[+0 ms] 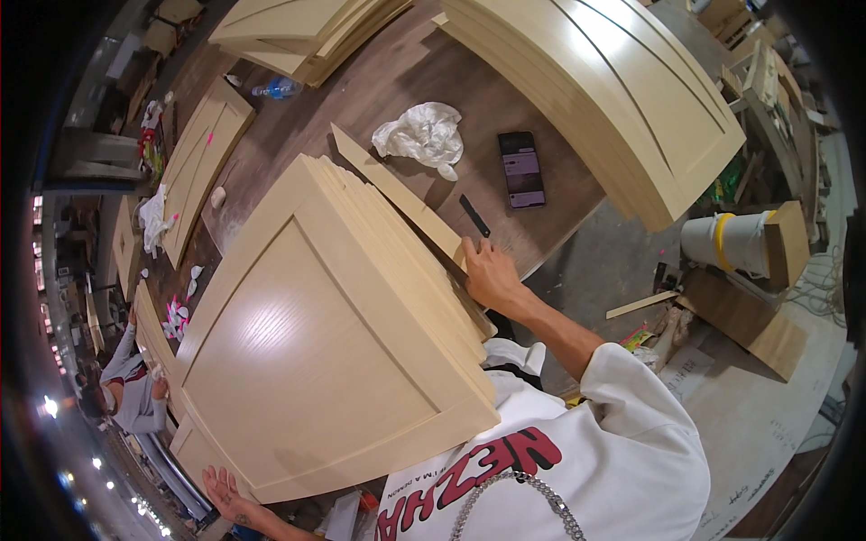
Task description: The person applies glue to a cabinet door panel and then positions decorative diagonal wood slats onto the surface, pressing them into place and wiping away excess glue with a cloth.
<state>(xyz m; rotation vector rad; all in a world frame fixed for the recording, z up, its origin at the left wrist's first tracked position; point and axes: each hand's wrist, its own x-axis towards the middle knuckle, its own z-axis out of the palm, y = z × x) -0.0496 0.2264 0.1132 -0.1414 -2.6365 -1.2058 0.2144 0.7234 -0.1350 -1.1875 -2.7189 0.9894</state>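
Note:
A stack of pale wooden panels point(280, 334) with framed, recessed faces fills the middle, tilted close against my body. My left hand point(222, 494) is at the stack's near left corner, fingers stretched out beside the panel edge. Along the stack's far right side lies a narrow pale wooden board point(397, 191). My right hand point(492, 273) is closed around its near end; part of the grip is hidden. Just beyond that hand lies a slim black tool point(474, 216) on the brown tabletop point(361, 99).
A crumpled white cloth point(421, 137) and a phone point(522, 169) lie on the table. More panel stacks stand at the far right point(613, 99) and far left point(280, 32). A white bucket point(727, 243) sits at right. Another person point(135, 397) works at left.

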